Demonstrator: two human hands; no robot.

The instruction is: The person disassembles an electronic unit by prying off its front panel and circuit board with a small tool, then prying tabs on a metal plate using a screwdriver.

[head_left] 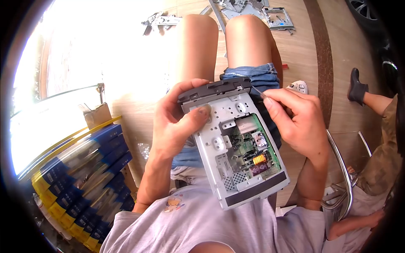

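A car-stereo-like unit with a grey metal chassis (211, 158) rests over my lap, tilted. Its black front panel (217, 87) points toward my knees. Through an opening in the chassis shows a green circuit board (244, 145) with a yellow coil (259, 159). My left hand (177, 120) grips the unit's left upper corner, thumb on the metal and fingers around the panel. Between the thumb and fingers of my right hand (295, 116) is a thin metal tool (258, 91), its tip at the panel's right end. The tool's exact kind is unclear.
Loose metal parts (244, 8) and a metal frame (278, 19) lie on the floor beyond my knees. Stacked blue and yellow boxes (80, 181) stand at left. At right, another person's boot (357, 86) and a metal chair frame (344, 168) are close by.
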